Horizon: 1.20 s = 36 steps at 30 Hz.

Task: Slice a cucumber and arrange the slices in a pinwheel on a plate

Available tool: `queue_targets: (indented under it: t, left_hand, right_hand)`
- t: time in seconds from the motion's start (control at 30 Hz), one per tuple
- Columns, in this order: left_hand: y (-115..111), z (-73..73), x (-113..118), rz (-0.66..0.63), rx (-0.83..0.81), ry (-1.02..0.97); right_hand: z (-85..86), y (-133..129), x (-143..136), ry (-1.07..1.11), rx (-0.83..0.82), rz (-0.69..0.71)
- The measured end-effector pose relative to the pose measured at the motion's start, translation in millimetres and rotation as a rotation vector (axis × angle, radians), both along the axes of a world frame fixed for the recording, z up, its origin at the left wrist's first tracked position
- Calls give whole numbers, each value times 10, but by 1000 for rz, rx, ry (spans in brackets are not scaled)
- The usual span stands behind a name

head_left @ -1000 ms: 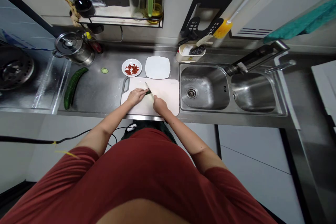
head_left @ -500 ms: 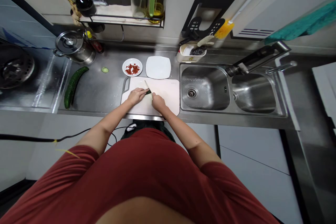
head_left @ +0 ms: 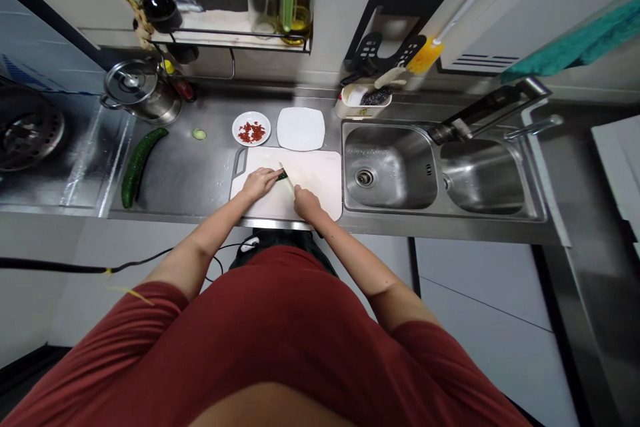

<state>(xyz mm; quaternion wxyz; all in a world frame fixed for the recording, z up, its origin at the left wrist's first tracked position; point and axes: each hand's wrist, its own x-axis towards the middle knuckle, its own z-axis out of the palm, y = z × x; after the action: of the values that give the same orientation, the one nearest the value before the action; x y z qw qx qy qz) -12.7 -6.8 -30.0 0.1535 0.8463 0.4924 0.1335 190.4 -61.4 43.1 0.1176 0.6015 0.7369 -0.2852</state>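
Slicing is probably best being done with the left hand [head_left: 261,183] being curled well back, as the green piece [head_left: 282,175] is being held by it on the board [head_left: 320,170] and the knife [head_left: 289,182] is being gripped by the right hand [head_left: 307,204] at the piece's end.

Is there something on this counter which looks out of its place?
One small green slice lies loose on the steel counter, left of the round plate, which seems odd because it is off the cutting board.
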Motion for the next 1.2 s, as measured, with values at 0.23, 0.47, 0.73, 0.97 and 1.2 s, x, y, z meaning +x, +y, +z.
queue_targets:
  t: [0.23, 0.47, 0.73, 0.97, 1.2]
  left_hand:
    - [4, -25, 2, 3, 8, 3]
    - [-1, -21, -5, -13, 22, -14]
    - [-9, -2, 4, 2, 13, -5]
    - [8, -45, -7, -1, 6, -7]
    - [14, -72, -17, -9, 23, -7]
  right_hand:
    - [-34, 82, -53, 2, 9, 2]
    - [-70, 191, -143, 11, 20, -13]
    - [-80, 71, -62, -4, 30, -22]
    - [-122, 104, -73, -5, 27, -3]
    - [-150, 169, -117, -2, 12, -9]
